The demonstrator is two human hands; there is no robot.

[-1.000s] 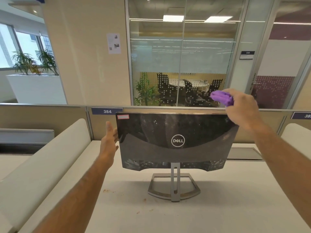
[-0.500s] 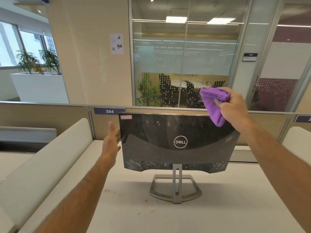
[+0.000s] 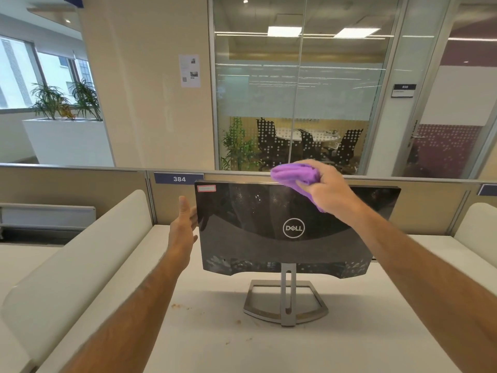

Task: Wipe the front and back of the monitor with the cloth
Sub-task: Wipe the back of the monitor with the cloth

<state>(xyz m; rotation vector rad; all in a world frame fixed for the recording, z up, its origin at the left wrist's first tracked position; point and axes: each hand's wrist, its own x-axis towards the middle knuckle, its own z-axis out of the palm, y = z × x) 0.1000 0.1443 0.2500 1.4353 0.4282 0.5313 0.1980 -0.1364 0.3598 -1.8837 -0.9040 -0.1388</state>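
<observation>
two bare hands are in view, well apart. the black glossy flat-panel monitor (image 3: 269, 227) stands on its grey metal open-frame stand (image 3: 287, 305) on the white desk surface (image 3: 215, 345), its back facing the camera, logo in the middle. the right hand (image 3: 326, 188) grips the bunched purple microfibre cloth (image 3: 293, 175) at the monitor's top edge, right of centre; part of the cloth hangs down against the back panel. the left hand (image 3: 184, 227) is flat with straight fingers at the monitor's left edge; contact cannot be confirmed. dusty specks show across the upper back panel. brown crumbs (image 3: 177, 306) lie on the desk, left of the stand.
</observation>
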